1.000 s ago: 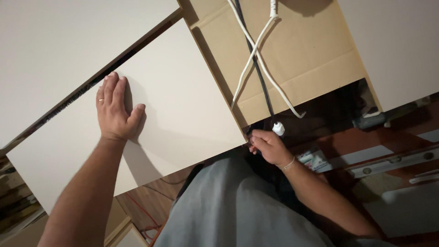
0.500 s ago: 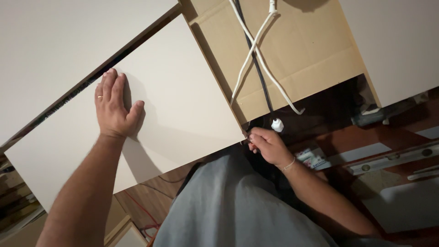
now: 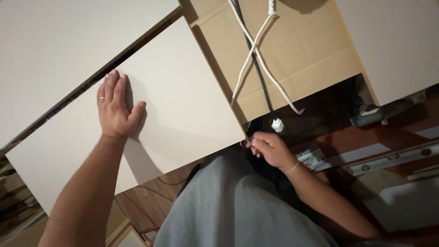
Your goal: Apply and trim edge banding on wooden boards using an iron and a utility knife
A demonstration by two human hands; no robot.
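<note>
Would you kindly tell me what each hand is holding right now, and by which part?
The left hand holds nothing; it lies flat on the white panel. The right hand is closed at the panel's corner, but what its grip encloses cannot be told.

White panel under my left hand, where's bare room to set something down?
Free: the white panel between the left hand and the cardboard edge, and below the thumb. Crowded: the cardboard's middle, crossed by cables, and the corner by the right hand.
</note>
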